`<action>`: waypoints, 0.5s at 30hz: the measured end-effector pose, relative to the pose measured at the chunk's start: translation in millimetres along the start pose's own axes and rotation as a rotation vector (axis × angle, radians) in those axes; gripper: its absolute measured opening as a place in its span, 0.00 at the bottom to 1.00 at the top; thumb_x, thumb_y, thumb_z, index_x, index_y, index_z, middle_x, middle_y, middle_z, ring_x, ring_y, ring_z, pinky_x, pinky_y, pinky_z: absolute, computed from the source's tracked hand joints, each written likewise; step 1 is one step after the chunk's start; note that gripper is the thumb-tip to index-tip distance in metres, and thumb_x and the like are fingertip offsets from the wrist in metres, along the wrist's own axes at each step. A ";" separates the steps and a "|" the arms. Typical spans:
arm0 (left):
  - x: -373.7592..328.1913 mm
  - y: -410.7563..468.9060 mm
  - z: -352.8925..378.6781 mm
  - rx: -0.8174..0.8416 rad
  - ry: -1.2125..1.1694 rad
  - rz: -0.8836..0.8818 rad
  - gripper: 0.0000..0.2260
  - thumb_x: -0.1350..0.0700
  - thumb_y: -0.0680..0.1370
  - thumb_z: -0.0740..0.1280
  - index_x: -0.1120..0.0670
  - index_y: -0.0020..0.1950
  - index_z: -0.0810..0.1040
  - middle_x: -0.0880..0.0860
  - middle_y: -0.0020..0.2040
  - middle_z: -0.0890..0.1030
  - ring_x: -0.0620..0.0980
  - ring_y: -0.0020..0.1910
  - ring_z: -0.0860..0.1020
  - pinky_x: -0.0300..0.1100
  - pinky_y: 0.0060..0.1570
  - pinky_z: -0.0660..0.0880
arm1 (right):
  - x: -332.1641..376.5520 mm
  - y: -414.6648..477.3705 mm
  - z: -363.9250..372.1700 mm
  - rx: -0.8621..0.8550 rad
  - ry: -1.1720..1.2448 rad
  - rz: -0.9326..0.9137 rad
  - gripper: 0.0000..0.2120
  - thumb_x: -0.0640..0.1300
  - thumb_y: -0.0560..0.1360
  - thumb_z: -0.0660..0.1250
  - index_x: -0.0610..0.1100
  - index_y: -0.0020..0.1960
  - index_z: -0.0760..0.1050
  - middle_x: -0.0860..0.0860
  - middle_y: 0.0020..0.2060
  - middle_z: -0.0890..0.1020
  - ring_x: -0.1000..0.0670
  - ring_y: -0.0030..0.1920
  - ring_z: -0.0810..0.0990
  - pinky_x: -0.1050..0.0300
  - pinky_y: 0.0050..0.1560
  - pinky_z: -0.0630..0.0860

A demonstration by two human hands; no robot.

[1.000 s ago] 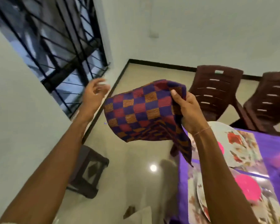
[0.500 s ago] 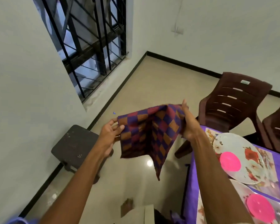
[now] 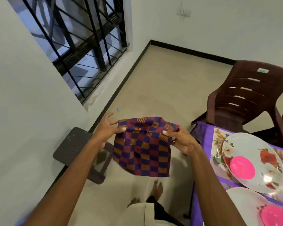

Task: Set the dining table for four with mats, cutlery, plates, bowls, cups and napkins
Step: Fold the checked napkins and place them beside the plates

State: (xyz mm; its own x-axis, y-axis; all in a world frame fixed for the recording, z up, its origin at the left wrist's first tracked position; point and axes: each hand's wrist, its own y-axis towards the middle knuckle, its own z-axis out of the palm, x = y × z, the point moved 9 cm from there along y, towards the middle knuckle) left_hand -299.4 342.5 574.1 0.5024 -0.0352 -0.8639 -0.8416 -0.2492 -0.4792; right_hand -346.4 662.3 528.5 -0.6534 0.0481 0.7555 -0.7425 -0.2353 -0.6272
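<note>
A checked napkin (image 3: pixel 144 150) in purple, red and orange hangs in the air above the floor, left of the table. My left hand (image 3: pixel 107 129) pinches its upper left corner and my right hand (image 3: pixel 180 141) pinches its upper right corner, so the cloth hangs folded below them. On the purple table (image 3: pixel 203 128) at the right lies a floral mat (image 3: pixel 218 144) with a floral plate (image 3: pixel 245 147) holding a pink bowl (image 3: pixel 242 167). A second plate (image 3: pixel 245 203) with another pink bowl (image 3: pixel 274 217) sits nearer to me.
A dark brown plastic chair (image 3: pixel 245 97) stands at the table's far side. A small dark stool (image 3: pixel 75 147) sits on the floor by the left wall, under a barred window (image 3: pixel 82 43). My bare feet (image 3: pixel 157 188) show on the floor below the napkin.
My left hand has taken hold of the napkin's corner and both hands have come lower and closer together. The cloth now hangs flat and folded instead of bunched.
</note>
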 end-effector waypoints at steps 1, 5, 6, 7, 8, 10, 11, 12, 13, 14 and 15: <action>-11.2 6.9 10.1 0.019 0.059 0.039 0.39 0.63 0.69 0.81 0.46 0.75 0.70 0.55 0.68 0.75 0.53 0.62 0.80 0.49 0.57 0.80 | 7.1 6.1 -9.2 0.018 -0.007 -0.030 0.37 0.37 0.61 0.84 0.38 0.68 0.75 0.40 0.59 0.85 0.36 0.62 0.82 0.40 0.58 0.82; -60.1 29.7 43.2 -0.055 0.143 0.220 0.22 0.68 0.71 0.78 0.44 0.56 0.86 0.50 0.69 0.78 0.50 0.57 0.84 0.43 0.52 0.83 | 33.5 25.1 -48.1 -0.055 -0.136 -0.126 0.70 0.28 0.61 0.83 0.52 0.82 0.36 0.47 0.60 0.80 0.42 0.63 0.81 0.39 0.64 0.78; -74.1 35.4 50.5 -0.087 0.190 0.267 0.19 0.67 0.71 0.78 0.44 0.53 0.87 0.49 0.67 0.81 0.49 0.59 0.83 0.46 0.55 0.83 | 45.7 26.9 -57.6 -0.092 -0.232 -0.179 0.70 0.28 0.61 0.83 0.54 0.83 0.38 0.49 0.60 0.79 0.44 0.63 0.81 0.40 0.64 0.79; -85.4 40.0 55.7 -0.115 0.238 0.304 0.17 0.66 0.72 0.78 0.45 0.51 0.87 0.47 0.63 0.83 0.47 0.59 0.82 0.47 0.58 0.82 | 57.2 28.8 -66.2 -0.127 -0.355 -0.236 0.65 0.30 0.60 0.84 0.53 0.83 0.48 0.50 0.60 0.79 0.45 0.63 0.80 0.42 0.63 0.80; -97.5 44.2 61.2 -0.135 0.271 0.341 0.14 0.65 0.72 0.78 0.46 0.51 0.88 0.46 0.59 0.85 0.45 0.58 0.83 0.48 0.60 0.81 | 70.8 30.7 -74.1 -0.156 -0.485 -0.302 0.56 0.32 0.60 0.85 0.51 0.80 0.61 0.49 0.61 0.79 0.45 0.63 0.80 0.44 0.60 0.82; -119.3 49.8 62.7 -0.185 0.329 0.410 0.12 0.63 0.73 0.78 0.49 0.52 0.89 0.45 0.53 0.87 0.41 0.54 0.84 0.47 0.60 0.81 | 94.2 30.5 -84.5 -0.191 -0.656 -0.433 0.38 0.36 0.60 0.86 0.51 0.67 0.77 0.50 0.62 0.77 0.45 0.62 0.79 0.51 0.53 0.85; -130.7 51.9 62.1 -0.211 0.345 0.439 0.11 0.62 0.73 0.78 0.50 0.53 0.89 0.45 0.51 0.87 0.40 0.52 0.84 0.46 0.59 0.82 | 102.5 31.5 -92.0 -0.194 -0.656 -0.470 0.33 0.37 0.60 0.86 0.52 0.62 0.80 0.49 0.64 0.75 0.46 0.62 0.78 0.54 0.50 0.85; -139.9 54.7 59.8 -0.227 0.350 0.464 0.11 0.62 0.74 0.77 0.50 0.53 0.88 0.45 0.50 0.87 0.40 0.51 0.84 0.45 0.59 0.82 | 109.1 32.0 -99.3 -0.189 -0.621 -0.487 0.30 0.37 0.61 0.85 0.52 0.59 0.82 0.49 0.66 0.74 0.47 0.63 0.78 0.56 0.49 0.85; -149.7 57.5 58.6 -0.235 0.356 0.490 0.11 0.62 0.74 0.77 0.50 0.53 0.88 0.46 0.50 0.87 0.40 0.50 0.84 0.44 0.58 0.82 | 116.4 31.7 -106.4 -0.182 -0.583 -0.498 0.27 0.36 0.62 0.85 0.51 0.58 0.82 0.50 0.68 0.71 0.48 0.62 0.78 0.58 0.47 0.84; -157.8 61.3 57.4 -0.236 0.363 0.512 0.11 0.62 0.74 0.77 0.50 0.53 0.88 0.46 0.49 0.87 0.40 0.50 0.84 0.44 0.58 0.82 | 125.1 29.5 -112.0 -0.176 -0.549 -0.511 0.25 0.37 0.64 0.84 0.51 0.57 0.82 0.51 0.70 0.69 0.48 0.61 0.79 0.58 0.47 0.84; -164.8 64.3 56.9 -0.234 0.376 0.536 0.11 0.62 0.74 0.77 0.50 0.53 0.88 0.46 0.49 0.87 0.41 0.50 0.84 0.45 0.58 0.82 | 132.5 27.8 -117.6 -0.171 -0.521 -0.518 0.23 0.38 0.65 0.84 0.50 0.56 0.83 0.53 0.71 0.68 0.47 0.58 0.81 0.55 0.47 0.85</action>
State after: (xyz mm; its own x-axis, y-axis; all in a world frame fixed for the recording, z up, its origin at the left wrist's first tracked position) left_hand -447.6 387.4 676.9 0.0993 -0.5344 -0.8394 -0.9491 -0.3042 0.0813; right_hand -471.0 776.3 588.9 -0.0914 -0.3637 0.9270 -0.9761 -0.1517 -0.1557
